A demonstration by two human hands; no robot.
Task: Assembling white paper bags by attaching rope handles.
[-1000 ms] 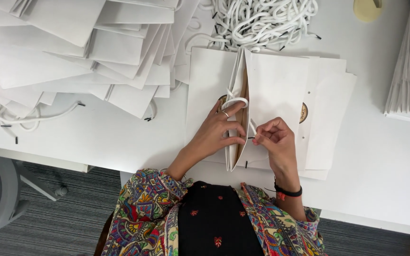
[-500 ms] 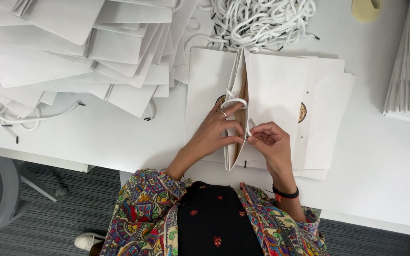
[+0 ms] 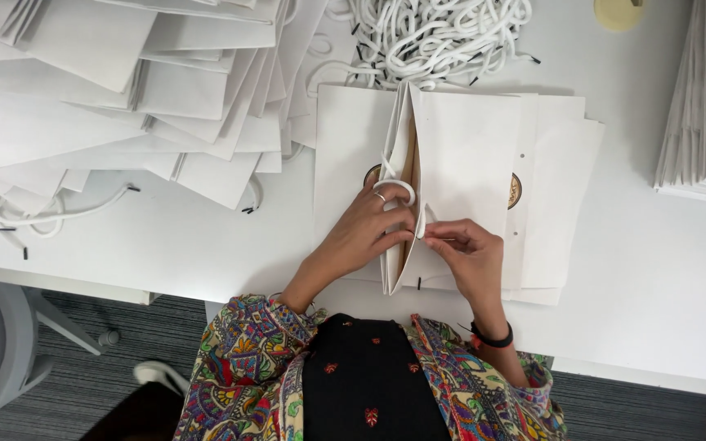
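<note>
A white counter [image 3: 206,237] fills most of the view, with grey striped carpet and a chair base below its near edge. The left hand [image 3: 365,233] lies on a white paper bag [image 3: 459,163] at the counter's centre, fingers curled into its open gusset, the grip pressed to a white cord loop [image 3: 394,188]. The right hand [image 3: 471,253] has its grip pinching the cord's end against the bag's edge. Round gold seals [image 3: 516,190] show on the flat bags beneath. Finished bags [image 3: 124,98] fan out at upper left; loose white cords [image 3: 435,33] heap above; folded stock [image 3: 704,106] stands right.
</note>
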